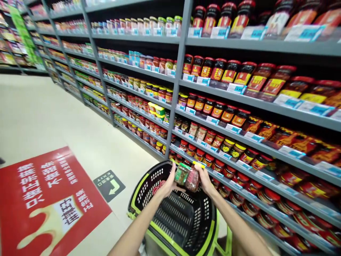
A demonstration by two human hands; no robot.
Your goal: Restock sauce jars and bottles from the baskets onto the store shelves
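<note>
Head view: over the far end of the basket (174,217), your left hand (167,185) is gripping the green-topped container (181,175) and your right hand (204,180) the reddish container (192,181), fingers closed; loosening could be dropping either.

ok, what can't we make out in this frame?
All in the head view:
- Containers: label print too small and blurred.
- Right hand: some fingers hidden behind the containers.
- Basket: left side partly hidden by the left arm.
- Price tags: blurred, too small to read reliably.
- Poster: cut off by left and bottom edges.
</note>
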